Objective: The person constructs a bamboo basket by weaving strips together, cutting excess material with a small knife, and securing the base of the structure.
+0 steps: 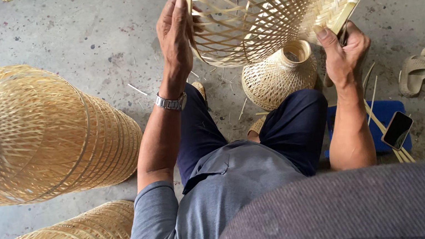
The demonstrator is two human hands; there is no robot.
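Bright, even daylight, soft and diffuse; no hard glare. Faint soft shadows on the concrete floor (99, 35) under the woven baskets (40, 134). Sharp mid-frame, slight wide-angle bending at the edges. Dark cap brim (350, 211) at bottom is close and blurred

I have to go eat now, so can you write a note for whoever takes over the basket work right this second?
Left hand: grips the wide rim of the woven bamboo piece, held up over the knees.
Right hand: pinches its flat woven end.
Done: open lattice body looks woven.
Left: cannot tell from here what remains on the flat end.
Nearby: small woven shade on the floor, loose bamboo strips by a phone.
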